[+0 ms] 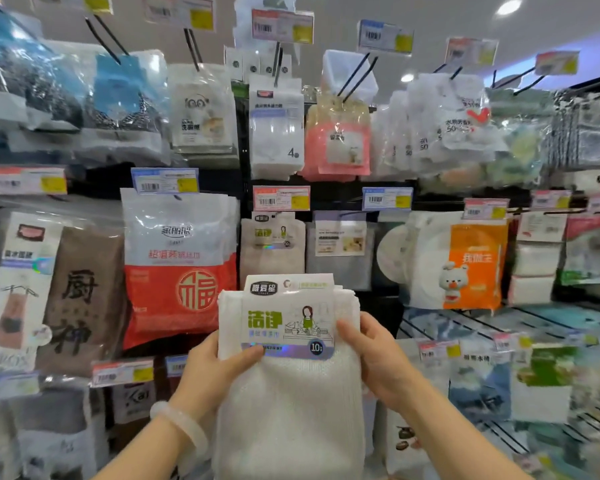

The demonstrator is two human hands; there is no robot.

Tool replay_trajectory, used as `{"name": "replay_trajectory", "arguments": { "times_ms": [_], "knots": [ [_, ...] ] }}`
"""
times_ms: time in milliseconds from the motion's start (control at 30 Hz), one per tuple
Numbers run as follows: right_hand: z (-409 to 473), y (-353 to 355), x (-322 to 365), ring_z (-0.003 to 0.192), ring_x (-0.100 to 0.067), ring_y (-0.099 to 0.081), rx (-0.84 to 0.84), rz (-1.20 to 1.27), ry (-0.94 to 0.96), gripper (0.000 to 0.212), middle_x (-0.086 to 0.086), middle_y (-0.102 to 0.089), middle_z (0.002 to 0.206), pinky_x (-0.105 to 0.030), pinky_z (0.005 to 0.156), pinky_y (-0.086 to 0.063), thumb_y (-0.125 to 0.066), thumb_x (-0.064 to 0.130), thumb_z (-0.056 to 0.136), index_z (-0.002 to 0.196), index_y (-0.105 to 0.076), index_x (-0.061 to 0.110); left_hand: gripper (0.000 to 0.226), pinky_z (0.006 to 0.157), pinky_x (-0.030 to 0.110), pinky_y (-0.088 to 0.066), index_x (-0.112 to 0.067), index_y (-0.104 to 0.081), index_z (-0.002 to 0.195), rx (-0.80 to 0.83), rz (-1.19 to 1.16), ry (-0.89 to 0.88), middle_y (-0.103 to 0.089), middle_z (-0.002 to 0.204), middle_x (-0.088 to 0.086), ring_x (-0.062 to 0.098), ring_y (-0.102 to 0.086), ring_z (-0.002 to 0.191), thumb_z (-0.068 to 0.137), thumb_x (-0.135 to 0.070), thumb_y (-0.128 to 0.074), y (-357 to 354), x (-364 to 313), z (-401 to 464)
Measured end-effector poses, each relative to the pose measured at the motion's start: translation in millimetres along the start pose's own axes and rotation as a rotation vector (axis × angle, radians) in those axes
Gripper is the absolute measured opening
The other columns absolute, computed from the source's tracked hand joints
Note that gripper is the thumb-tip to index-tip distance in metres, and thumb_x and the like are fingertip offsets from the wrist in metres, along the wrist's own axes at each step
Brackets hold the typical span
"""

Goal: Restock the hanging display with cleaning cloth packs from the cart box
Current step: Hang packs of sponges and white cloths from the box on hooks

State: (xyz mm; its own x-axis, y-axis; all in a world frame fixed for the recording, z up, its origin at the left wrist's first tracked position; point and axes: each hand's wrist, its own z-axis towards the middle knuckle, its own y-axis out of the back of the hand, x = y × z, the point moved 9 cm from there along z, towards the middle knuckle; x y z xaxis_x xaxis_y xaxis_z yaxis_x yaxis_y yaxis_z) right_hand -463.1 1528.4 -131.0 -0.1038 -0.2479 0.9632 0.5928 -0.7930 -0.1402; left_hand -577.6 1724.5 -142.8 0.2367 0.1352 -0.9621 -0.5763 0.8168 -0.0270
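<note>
In front of the hanging display (pixel 326 199), the left hand (pixel 210 370) and right hand (pixel 378 358) are gripping a white cloth pack (pixel 288 341), fingers curled round its sides.

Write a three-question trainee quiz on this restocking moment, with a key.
1. True or false: both hands grip the white cloth pack.
2. Which hung pack matches the held one? A) red pack B) beige pack under the middle price tag C) orange pack
3. Fill in: the bracelet is on the ___ wrist.

Key:
1. True: the left hand and right hand hold its sides.
2. B, the beige pack carries the same label; not the red pack or orange pack.
3. Left; bracelet.
</note>
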Motion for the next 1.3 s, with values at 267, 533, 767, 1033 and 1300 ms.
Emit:
{"name": "replay_trajectory", "arguments": {
  "times_ms": [267, 533, 767, 1033, 1300],
  "knots": [
    [76.2, -1.2, 18.2, 0.093, -0.013, -0.068, -0.099, -0.196, 0.214, 0.051, -0.004, -0.065, 0.11, -0.026, 0.072, -0.056, -0.076, 0.018, 0.074, 0.11, -0.047, 0.04, 0.032, 0.063, 0.022, -0.054, -0.016, -0.065, 0.1, 0.005, -0.111, 0.005, -0.075, 0.089, 0.002, 0.014, -0.071, 0.08, 0.071, -0.006, -0.076, -2.1, 9.2, 75.6],
    [110.9, 19.5, 5.6, 0.091, -0.006, -0.059, -0.392, -0.215, 0.268, 0.047, 0.003, -0.055, 0.105, -0.013, 0.06, -0.047, -0.08, 0.019, 0.069, 0.1, -0.046, 0.028, 0.04, 0.069, 0.032, -0.054, -0.015, -0.064, 0.099, -0.028, -0.15, 0.039, -0.075, 0.091, 0.005, 0.021, -0.072, 0.083, 0.063, -0.01, -0.082, -10.7, 28.6, 115.8],
    [150.4, 26.2, -12.9, 0.081, -0.024, -0.071, -0.261, -0.138, 0.043, 0.043, -0.009, -0.07, 0.094, -0.039, 0.069, -0.059, -0.083, 0.013, 0.064, 0.099, -0.058, 0.009, 0.057, 0.063, 0.03, -0.054, -0.016, -0.054, 0.102, -0.099, -0.143, 0.071, -0.071, 0.094, 0.008, 0.023, -0.07, 0.082, 0.055, -0.006, -0.086, -14.5, 27.8, 128.3],
    [166.5, 13.5, -7.9, 0.091, -0.039, -0.068, -0.058, 0.086, 0.003, 0.035, -0.024, -0.067, 0.105, -0.053, 0.077, -0.056, -0.069, 0.001, 0.078, 0.11, -0.053, 0.0, 0.052, 0.057, 0.028, -0.057, -0.014, -0.066, 0.101, -0.05, -0.174, 0.133, -0.076, 0.087, 0.003, 0.021, -0.073, 0.079, 0.052, -0.024, -0.082, -16.8, 25.2, 125.2],
    [163.8, -5.0, 10.1, 0.078, -0.026, -0.072, 0.053, 0.2, -0.034, 0.04, -0.019, -0.067, 0.105, -0.037, 0.06, -0.06, -0.061, 0.002, 0.084, 0.122, -0.047, -0.001, 0.075, 0.072, 0.036, -0.055, -0.023, -0.073, 0.086, -0.202, -0.055, 0.134, -0.076, 0.084, 0.001, 0.019, -0.073, 0.077, 0.041, -0.081, -0.058, 10.7, 8.1, 113.6]
  ]
}}
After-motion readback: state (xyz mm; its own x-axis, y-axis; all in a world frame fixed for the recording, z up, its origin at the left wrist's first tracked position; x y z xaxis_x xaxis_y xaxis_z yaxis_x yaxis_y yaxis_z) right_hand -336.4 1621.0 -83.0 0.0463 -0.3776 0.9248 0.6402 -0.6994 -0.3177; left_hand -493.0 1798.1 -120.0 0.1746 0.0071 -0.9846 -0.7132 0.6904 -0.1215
